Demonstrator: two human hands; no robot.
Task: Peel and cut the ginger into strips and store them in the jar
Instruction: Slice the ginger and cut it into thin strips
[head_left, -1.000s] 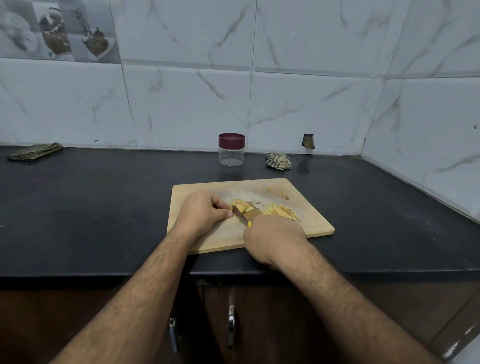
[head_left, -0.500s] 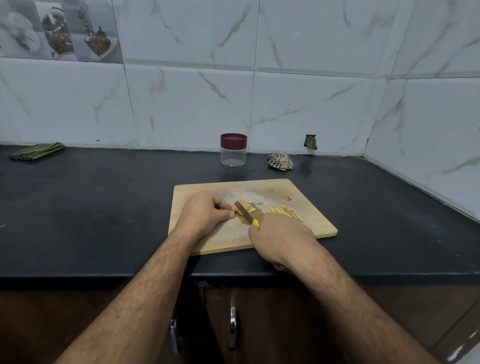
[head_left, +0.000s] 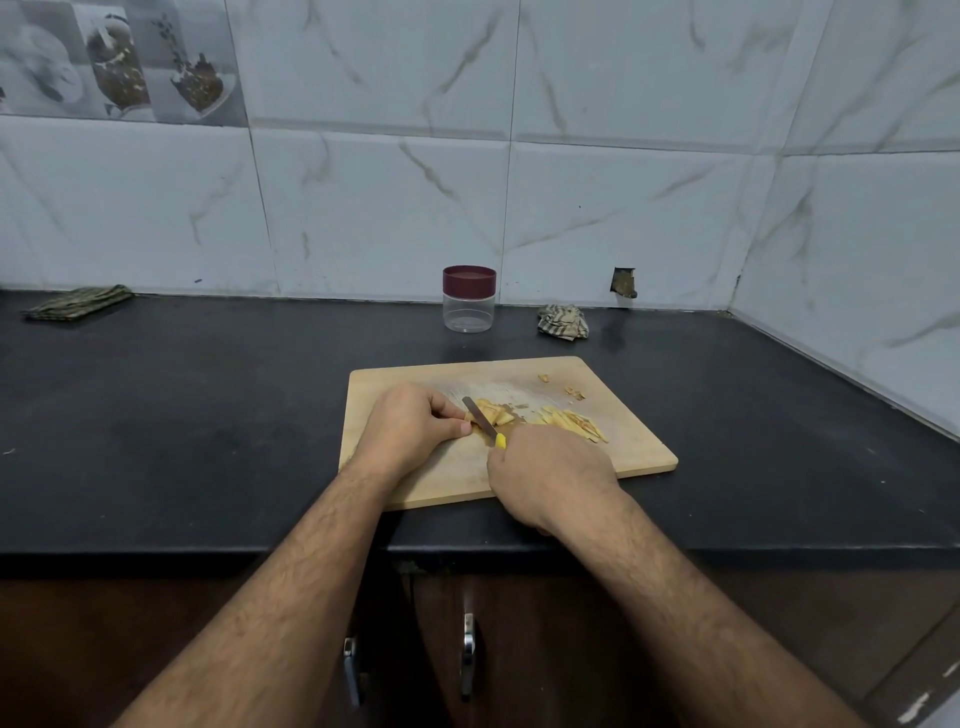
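Note:
A wooden cutting board (head_left: 623, 447) lies on the black counter. Yellow ginger slices (head_left: 493, 414) sit at its middle, and my left hand (head_left: 410, 428) pinches their left end with curled fingers. My right hand (head_left: 550, 475) grips the yellow handle of a small knife (head_left: 480, 418), whose blade lies across the slices. A pile of cut ginger strips (head_left: 574, 423) rests to the right of the blade. The clear jar (head_left: 469, 299) with a maroon lid stands shut behind the board near the wall.
Small peel scraps (head_left: 574, 392) lie on the board's far right part. A crumpled cloth (head_left: 563, 322) sits right of the jar, a folded cloth (head_left: 78, 302) at the far left. Tiled walls close the back and right. Cabinet handles (head_left: 467, 654) are below the counter edge.
The knife blade has shifted left along the ginger slices toward my left fingers between cuts. My left hand has stayed on the slices.

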